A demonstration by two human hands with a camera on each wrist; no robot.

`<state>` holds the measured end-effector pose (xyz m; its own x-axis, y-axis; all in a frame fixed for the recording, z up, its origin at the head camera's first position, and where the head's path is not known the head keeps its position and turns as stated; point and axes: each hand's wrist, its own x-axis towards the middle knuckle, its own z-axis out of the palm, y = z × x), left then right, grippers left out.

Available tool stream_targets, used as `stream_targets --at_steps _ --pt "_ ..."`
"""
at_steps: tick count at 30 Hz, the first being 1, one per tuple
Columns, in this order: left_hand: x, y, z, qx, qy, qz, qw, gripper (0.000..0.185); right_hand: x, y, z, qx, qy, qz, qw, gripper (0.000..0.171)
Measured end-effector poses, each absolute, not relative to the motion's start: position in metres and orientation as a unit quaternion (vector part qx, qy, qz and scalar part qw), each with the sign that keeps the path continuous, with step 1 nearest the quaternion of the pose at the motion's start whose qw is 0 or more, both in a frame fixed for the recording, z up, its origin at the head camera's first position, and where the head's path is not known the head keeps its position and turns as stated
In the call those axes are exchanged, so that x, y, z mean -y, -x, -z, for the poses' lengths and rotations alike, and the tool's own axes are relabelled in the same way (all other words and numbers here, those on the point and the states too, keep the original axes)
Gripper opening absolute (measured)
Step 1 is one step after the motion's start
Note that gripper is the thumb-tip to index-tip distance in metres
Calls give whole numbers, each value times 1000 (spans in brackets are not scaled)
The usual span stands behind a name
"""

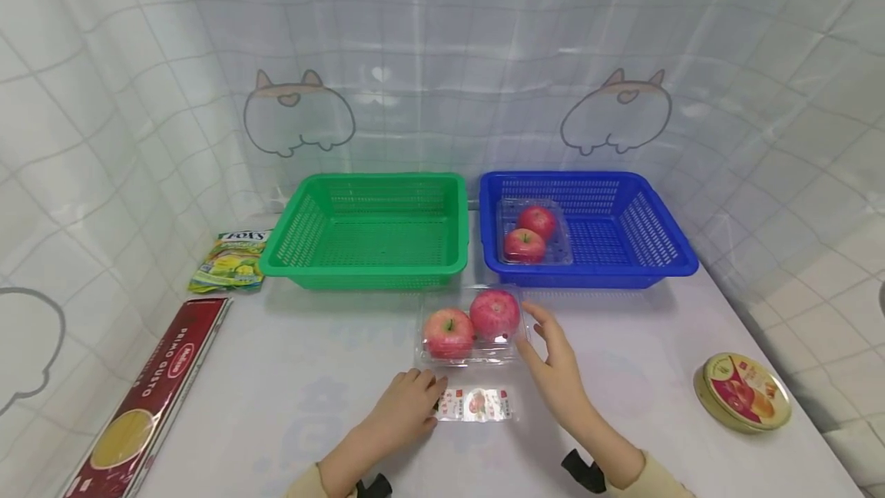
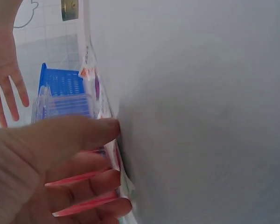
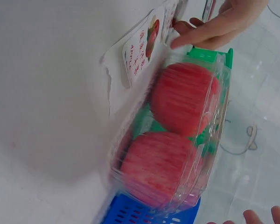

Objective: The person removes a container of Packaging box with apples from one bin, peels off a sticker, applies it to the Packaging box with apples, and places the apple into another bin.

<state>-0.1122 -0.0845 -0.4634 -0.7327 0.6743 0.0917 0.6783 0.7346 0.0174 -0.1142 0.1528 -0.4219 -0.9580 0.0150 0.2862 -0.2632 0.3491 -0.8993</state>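
Note:
A clear plastic box with two red apples stands at mid-table in the head view. Just in front lies a flat label strip with a printed apple picture. My left hand pinches the left end of that strip between thumb and fingertips; its thumb shows along the strip's edge in the left wrist view. At the box's right side is my right hand, fingers spread and nearly straight, fingertips close to the wall. In the right wrist view, some right fingertips show apart from the box.
Behind the box stand a green basket and a blue basket, the blue one holding another clear box of apples. On the left lie a Fox's bag and a long red pasta pack. A round tin sits far right.

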Motion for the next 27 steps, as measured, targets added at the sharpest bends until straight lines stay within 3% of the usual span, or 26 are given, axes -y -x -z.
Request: stream_targets --at_steps 5,11,16,22,27 --pt "84 112 463 933 356 46 15 36 -147 107 428 839 -126 -501 170 40" --pt "83 109 462 930 364 51 5 31 -141 98 444 836 -313 -375 250 28" --pt "83 108 459 923 379 68 8 30 -134 90 454 875 -346 -292 174 21" --pt "83 107 455 918 379 115 -18 34 -131 83 460 945 -296 -137 16 41" --pt "83 107 454 916 375 138 -49 40 -131 85 460 958 -267 -103 -8 51"
